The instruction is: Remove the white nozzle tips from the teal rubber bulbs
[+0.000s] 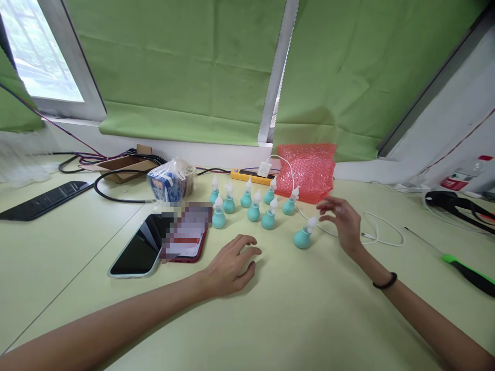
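Several small teal rubber bulbs with white tips stand in a loose group on the pale yellow-green table. One more teal bulb stands apart to the right of the group. My right hand hovers just right of that bulb's white tip, fingers spread and empty. My left hand rests palm down on the table in front of the group, fingers loosely apart, holding nothing.
Two phones lie to the left. A red bubble-wrap bag, a yellow power strip, a white cable, a wrapped package, a cardboard box and a keyboard sit behind. A green-handled tool lies far right.
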A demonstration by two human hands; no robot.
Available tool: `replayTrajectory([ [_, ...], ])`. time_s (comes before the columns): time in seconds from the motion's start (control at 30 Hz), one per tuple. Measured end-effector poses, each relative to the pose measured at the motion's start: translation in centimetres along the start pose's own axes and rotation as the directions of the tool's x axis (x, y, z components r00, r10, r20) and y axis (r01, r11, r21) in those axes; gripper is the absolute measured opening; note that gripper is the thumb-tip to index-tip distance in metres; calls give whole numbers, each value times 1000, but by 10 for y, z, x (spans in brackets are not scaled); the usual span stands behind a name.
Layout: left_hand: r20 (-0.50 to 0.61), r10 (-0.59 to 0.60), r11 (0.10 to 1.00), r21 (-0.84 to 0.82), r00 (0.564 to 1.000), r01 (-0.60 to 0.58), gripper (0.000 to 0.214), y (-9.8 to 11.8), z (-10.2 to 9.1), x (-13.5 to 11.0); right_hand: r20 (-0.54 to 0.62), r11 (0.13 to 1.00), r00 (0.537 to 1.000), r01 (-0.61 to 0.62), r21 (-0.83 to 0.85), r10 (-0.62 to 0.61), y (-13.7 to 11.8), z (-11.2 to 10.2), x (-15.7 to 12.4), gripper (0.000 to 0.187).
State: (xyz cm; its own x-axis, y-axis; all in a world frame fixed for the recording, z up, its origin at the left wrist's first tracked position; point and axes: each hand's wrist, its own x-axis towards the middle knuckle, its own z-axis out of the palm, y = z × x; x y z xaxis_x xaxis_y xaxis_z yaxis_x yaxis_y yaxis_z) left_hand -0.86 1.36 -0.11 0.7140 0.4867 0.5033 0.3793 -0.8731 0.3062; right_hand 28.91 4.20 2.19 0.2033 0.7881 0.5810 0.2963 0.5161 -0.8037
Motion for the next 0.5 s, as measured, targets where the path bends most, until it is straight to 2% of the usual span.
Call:
replayTrajectory([
  [0.03,0,2,1000,1,1000,-2,25,0,0,0,62,998,997,-51,-22,52,3,1,-11,37],
  [0.1,2,9,1000,2,1000,-9,24,0,0,0,202,975,965,-129,-181,165,9,8,-29,38],
  [0.17,5,17,1000,7,1000,-17,22,0,0,0,250,922,935,-151,-356,250,11,17,-41,32],
  [0.2,6,20,1000,12,1000,-20,21,0,0,0,245,910,935,-147,-388,256,11,22,-44,30],
  [0.33,-3,30,999,25,1000,-30,18,0,1,0,207,919,962,-85,-384,176,2,42,-43,28],
  [0.4,-5,38,999,29,999,-38,17,0,0,0,244,926,966,12,-378,87,-5,52,-40,24],
  [0.5,-3,46,998,38,999,-46,17,1,0,0,334,893,941,199,-404,-58,-15,69,-38,21],
])
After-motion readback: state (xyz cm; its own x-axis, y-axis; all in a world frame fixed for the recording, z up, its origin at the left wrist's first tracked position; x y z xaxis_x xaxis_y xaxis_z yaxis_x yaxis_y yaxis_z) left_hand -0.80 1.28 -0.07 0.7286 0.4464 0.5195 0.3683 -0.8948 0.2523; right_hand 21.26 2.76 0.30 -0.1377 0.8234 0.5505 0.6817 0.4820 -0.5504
